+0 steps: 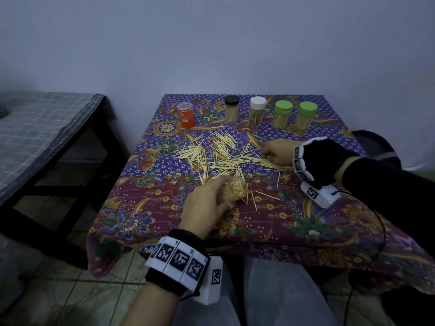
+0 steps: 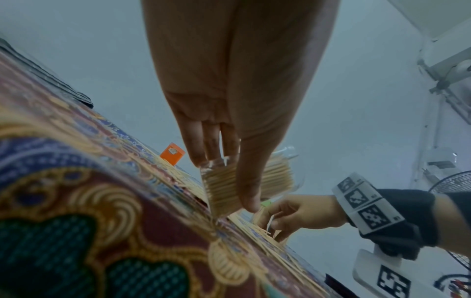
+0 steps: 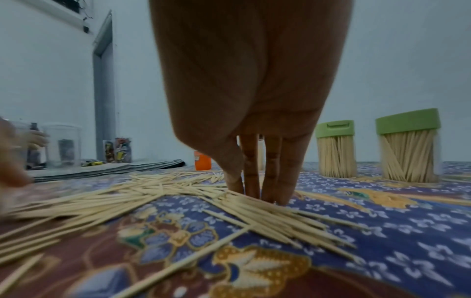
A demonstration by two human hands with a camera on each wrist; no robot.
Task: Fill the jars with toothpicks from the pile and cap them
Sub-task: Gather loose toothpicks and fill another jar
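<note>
My left hand (image 1: 207,208) grips a clear, uncapped jar (image 1: 231,190) packed with toothpicks, tilted with its mouth toward the pile. In the left wrist view the thumb lies across this jar (image 2: 277,175). The loose toothpick pile (image 1: 211,154) is spread over the middle of the patterned tablecloth (image 1: 306,220). My right hand (image 1: 275,152) is at the pile's right side, its fingertips (image 3: 254,189) closed down on a bundle of toothpicks (image 3: 275,217) lying on the cloth. The left wrist view shows this right hand (image 2: 293,217) curled with picks between its fingers.
Along the table's back edge stand an orange jar (image 1: 186,115) and filled jars with a black lid (image 1: 231,109), a white lid (image 1: 257,110) and two green lids (image 1: 282,114) (image 1: 305,115). A bench with chequered cloth (image 1: 47,128) is at the left.
</note>
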